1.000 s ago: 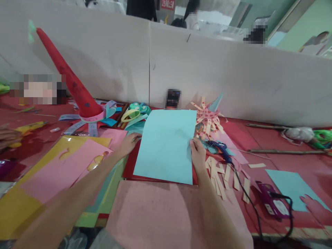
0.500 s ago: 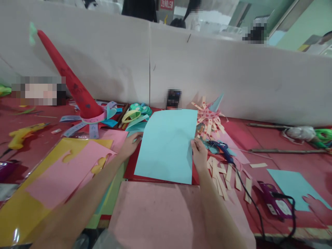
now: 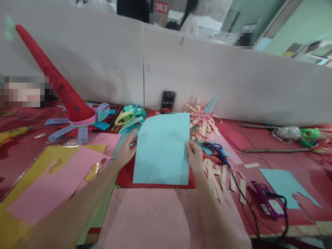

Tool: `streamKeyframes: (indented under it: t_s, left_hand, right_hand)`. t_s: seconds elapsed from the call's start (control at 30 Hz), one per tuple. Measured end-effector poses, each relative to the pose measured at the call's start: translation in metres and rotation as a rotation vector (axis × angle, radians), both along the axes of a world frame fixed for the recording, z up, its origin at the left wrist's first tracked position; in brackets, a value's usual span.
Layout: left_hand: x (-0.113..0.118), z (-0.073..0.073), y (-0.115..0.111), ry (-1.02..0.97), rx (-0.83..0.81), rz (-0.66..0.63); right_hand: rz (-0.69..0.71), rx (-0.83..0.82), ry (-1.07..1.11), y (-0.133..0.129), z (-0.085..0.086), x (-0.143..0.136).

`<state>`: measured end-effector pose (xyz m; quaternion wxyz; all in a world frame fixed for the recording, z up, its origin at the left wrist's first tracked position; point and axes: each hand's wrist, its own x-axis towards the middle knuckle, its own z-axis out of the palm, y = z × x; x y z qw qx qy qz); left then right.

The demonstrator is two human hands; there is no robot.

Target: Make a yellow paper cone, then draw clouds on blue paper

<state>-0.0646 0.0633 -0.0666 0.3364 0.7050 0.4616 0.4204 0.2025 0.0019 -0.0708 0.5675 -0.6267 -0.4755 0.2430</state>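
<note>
A light blue sheet of paper is held up over red paper, its upper left corner curving. At its left edge is my left hand, with thumb and fingers apart; the fingertips touch or nearly touch the sheet. My right hand pinches the sheet's right edge between thumb and fingers. Pale strips and a blue glue gun lie right of my right hand. Below the sheet is a pink board.
A red cone hat and pink paper are on the left. A spiky paper piece stands behind the glue gun. Sticks, a purple box and its black cable are at right, with a white partition behind.
The view has shifted, so the surroundings appear further left. The blue sheet stands straighter, its lower edge now level. My left hand's fingers have spread from their grip on the left edge.
</note>
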Motion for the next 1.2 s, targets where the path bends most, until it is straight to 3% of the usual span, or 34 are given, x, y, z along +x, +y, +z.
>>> streamKeyframes:
  t_s: [0.27,0.47,0.8,1.0,1.2]
  left_hand:
    - [-0.003,0.01,-0.003,0.212,0.05,-0.116]
    - [-0.005,0.008,-0.003,0.145,0.014,-0.054]
    - [-0.003,0.014,-0.005,0.069,-0.01,-0.082]
    - [-0.006,0.027,-0.008,0.07,-0.099,-0.219]
    - [-0.006,0.031,-0.009,0.084,-0.201,-0.333]
  right_hand:
    - [-0.01,-0.017,-0.019,0.0,0.002,0.002]
    - [-0.008,-0.009,0.038,0.001,-0.001,0.003]
    - [0.022,-0.03,0.052,0.002,-0.006,0.003]
    - [0.085,-0.033,0.126,0.0,-0.004,0.004]
    - [0.095,-0.084,0.197,0.0,-0.002,0.003]
